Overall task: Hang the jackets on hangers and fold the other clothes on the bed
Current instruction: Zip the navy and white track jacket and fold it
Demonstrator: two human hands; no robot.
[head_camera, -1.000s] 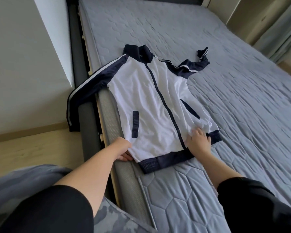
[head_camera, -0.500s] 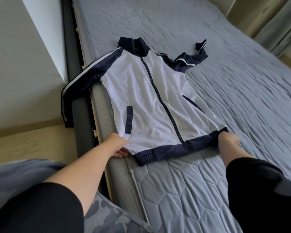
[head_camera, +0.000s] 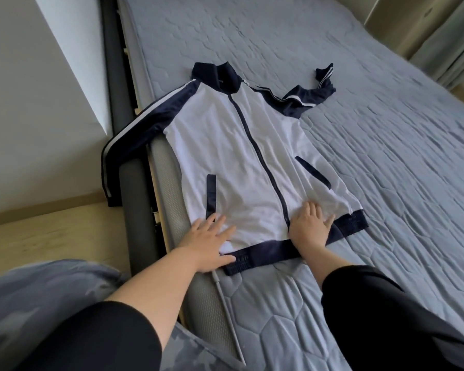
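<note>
- The jacket [head_camera: 241, 156], white with navy sleeves, collar and hem band, lies front up and zipped on the grey quilted bed [head_camera: 386, 170]. It sits near the bed's edge, with the collar pointing away from the person.
- The left hand [head_camera: 208, 241] lies flat, fingers spread, on the jacket's hem corner, just below the navy pocket strip [head_camera: 210, 195].
- The right hand [head_camera: 310, 227] presses flat, fingers straight, on the jacket's white front beside the bottom of the zip [head_camera: 257, 156], with its wrist across the hem band.
- 1 sleeve [head_camera: 134, 135] of the jacket hangs off over the dark bed frame [head_camera: 137, 223].
- The other sleeve [head_camera: 303, 97] lies bent on the bed beyond the jacket's shoulder.
- A camouflage-patterned cloth [head_camera: 24, 303] shows near the person, well short of the jacket's hem.
</note>
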